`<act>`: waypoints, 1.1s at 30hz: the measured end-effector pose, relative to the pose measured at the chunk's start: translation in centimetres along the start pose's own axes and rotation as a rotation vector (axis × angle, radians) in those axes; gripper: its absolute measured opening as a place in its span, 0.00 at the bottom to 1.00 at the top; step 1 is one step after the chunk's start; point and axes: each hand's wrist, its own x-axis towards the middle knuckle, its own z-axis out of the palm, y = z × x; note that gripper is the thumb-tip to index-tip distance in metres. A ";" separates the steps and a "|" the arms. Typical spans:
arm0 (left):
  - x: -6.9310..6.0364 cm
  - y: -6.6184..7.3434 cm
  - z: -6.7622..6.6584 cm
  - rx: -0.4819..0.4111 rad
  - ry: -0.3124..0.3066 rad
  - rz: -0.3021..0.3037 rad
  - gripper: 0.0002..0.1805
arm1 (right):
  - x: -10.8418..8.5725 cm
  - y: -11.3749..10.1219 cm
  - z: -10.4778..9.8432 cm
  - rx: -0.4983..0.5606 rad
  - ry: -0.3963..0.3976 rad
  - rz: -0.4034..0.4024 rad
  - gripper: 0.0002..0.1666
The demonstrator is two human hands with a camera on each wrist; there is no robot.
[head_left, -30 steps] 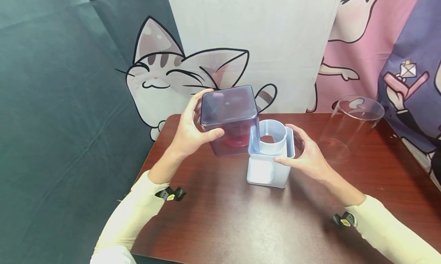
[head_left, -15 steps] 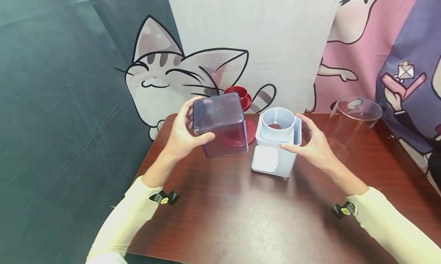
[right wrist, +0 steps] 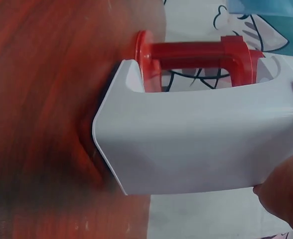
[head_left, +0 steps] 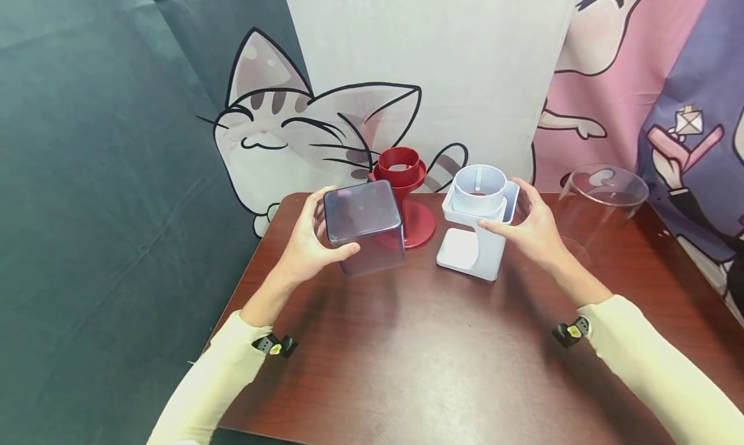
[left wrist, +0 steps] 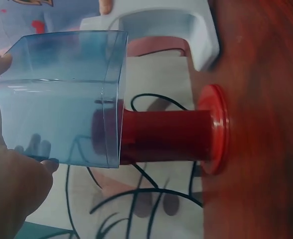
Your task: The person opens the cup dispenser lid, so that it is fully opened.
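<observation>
My left hand (head_left: pixel 305 241) holds a see-through bluish square container (head_left: pixel 363 207) with its closed face up, thumb on the near side and fingers on the far side. The container is above the table, in front of a red stand (head_left: pixel 417 222) with a ring top and round base. The left wrist view shows the red column (left wrist: pixel 169 134) partly behind the container (left wrist: pixel 62 99). My right hand (head_left: pixel 531 228) grips the upper part of a white C-shaped stand (head_left: pixel 491 251) with a round collar. Its foot is at or just above the table; I cannot tell which.
A clear open cylinder (head_left: pixel 607 203) stands on the brown wooden table (head_left: pixel 418 367) at the right, behind my right hand. Cloth with cartoon cats (head_left: pixel 261 122) hangs along the table's back edge.
The white stand has moved back and to the right, away from the container. The container has shifted left and a little lower, uncovering more of the red stand behind it.
</observation>
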 end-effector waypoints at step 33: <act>-2.3 -8.0 -0.5 0.032 0.033 -0.154 0.58 | 4.6 2.9 0.7 -0.001 0.159 0.068 0.63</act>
